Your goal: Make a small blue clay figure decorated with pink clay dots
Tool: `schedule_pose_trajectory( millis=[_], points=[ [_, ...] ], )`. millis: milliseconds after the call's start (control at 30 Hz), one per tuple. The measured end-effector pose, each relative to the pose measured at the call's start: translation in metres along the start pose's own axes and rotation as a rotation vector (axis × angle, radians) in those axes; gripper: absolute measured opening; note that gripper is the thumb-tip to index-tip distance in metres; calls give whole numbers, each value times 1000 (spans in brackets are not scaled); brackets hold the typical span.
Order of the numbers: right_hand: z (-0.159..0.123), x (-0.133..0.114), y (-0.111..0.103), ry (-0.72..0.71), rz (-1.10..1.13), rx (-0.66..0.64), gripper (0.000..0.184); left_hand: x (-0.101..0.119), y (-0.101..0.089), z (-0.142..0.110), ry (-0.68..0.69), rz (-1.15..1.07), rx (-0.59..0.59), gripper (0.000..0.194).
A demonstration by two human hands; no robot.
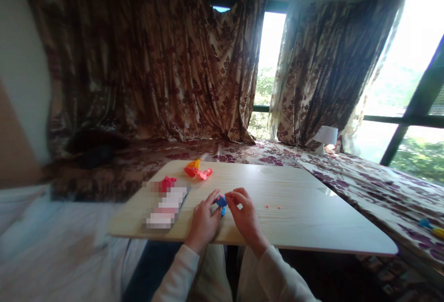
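A small blue lump that looks like modelling clay [221,200], with pink spots on it, is held over the light wooden table near its front edge. The fingers of my left hand [204,218] close round its left side. From the right, my right hand [245,214] brings thumb and forefinger together at the lump's edge; whatever sits between those fingertips is too small to make out. Below the lump, a second bit of blue [223,211] shows, partly hidden by my left hand. Two tiny pink balls [267,206] lie on the table to the right of my right hand.
Orange and red crumpled pieces [198,172] lie at the table's [312,218] far left. A dark pink piece [168,183] and a flat, pixelated object [166,207] are nearer on the left. Beyond the table stands a white lamp [326,135] on patterned cloth.
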State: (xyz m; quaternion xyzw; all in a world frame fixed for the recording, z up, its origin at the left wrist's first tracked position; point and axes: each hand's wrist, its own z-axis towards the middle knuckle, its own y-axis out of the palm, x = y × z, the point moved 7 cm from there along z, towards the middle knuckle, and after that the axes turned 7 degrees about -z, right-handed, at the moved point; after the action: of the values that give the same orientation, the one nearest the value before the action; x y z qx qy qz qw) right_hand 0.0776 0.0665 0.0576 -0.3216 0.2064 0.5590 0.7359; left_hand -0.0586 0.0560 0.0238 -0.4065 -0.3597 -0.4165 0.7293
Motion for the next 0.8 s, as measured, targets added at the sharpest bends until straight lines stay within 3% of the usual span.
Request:
schedule_pose_trajectory(
  millis=[367, 800],
  points=[
    [-2, 3, 2, -18, -19, -9, 11, 4, 4, -1, 58, 117, -71, 53],
    [-2, 5, 5, -10, -40, -44, 12, 2, 3, -1, 52, 70, -59, 48]
  ],
)
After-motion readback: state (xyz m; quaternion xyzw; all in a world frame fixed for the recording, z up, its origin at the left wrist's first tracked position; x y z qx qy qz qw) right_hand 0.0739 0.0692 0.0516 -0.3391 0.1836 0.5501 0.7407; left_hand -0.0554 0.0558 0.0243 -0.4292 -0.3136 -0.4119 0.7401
